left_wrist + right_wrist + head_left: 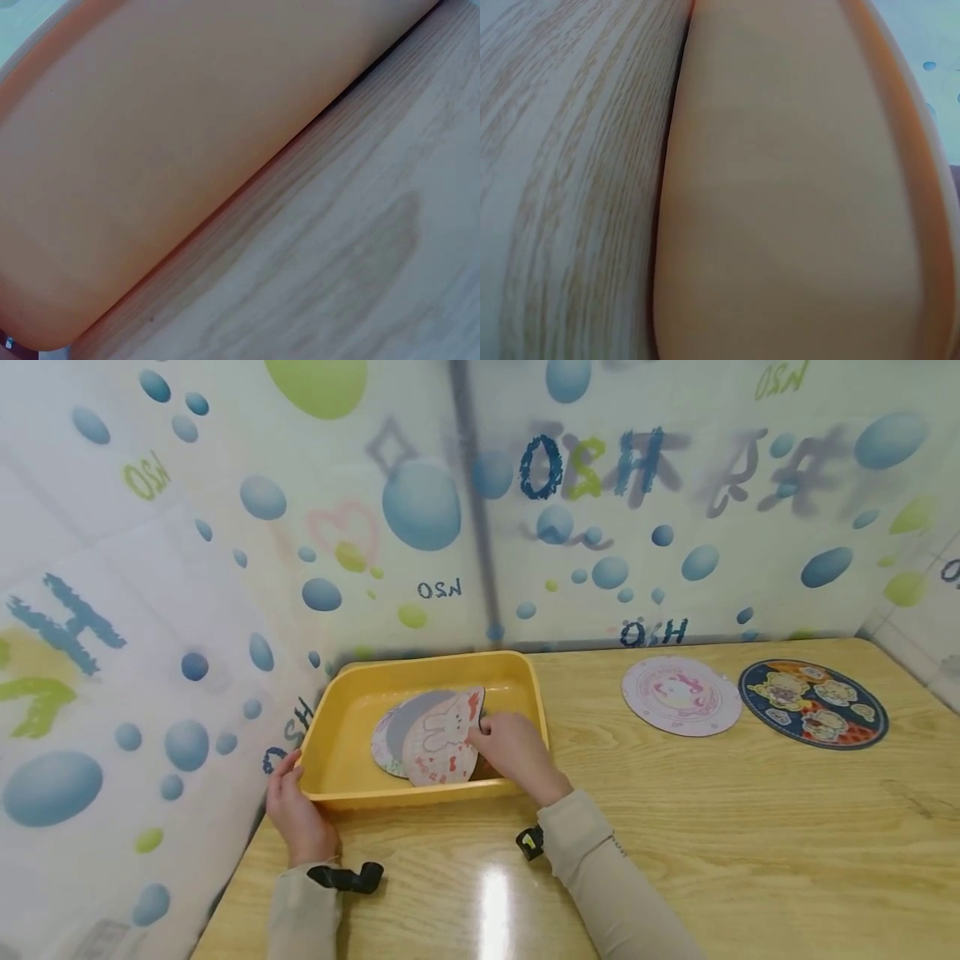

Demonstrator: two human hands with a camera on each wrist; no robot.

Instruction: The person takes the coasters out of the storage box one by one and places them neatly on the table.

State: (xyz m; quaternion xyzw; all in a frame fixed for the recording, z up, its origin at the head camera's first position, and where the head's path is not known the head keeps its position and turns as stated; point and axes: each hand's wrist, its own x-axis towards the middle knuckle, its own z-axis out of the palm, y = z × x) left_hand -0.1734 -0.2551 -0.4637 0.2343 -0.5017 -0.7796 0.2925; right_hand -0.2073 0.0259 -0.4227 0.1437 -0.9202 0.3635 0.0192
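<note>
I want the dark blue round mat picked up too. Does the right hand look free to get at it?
Probably not at once: the right hand is in the yellow tray holding the bunny mat. The dark blue round mat itself lies uncovered on the table.

Head view looks down; both wrist views press close against the yellow tray (420, 795).

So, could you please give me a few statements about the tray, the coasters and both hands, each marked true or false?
1. The right hand holds a rabbit-printed coaster inside the yellow tray. True.
2. The left hand lies flat on the table, away from the tray. False: it grips the tray's near left corner.
3. Two round coasters, a pink coaster and a dark blue coaster, lie on the wooden table right of the tray. True.
4. The tray is blue. False: it is yellow.
</note>
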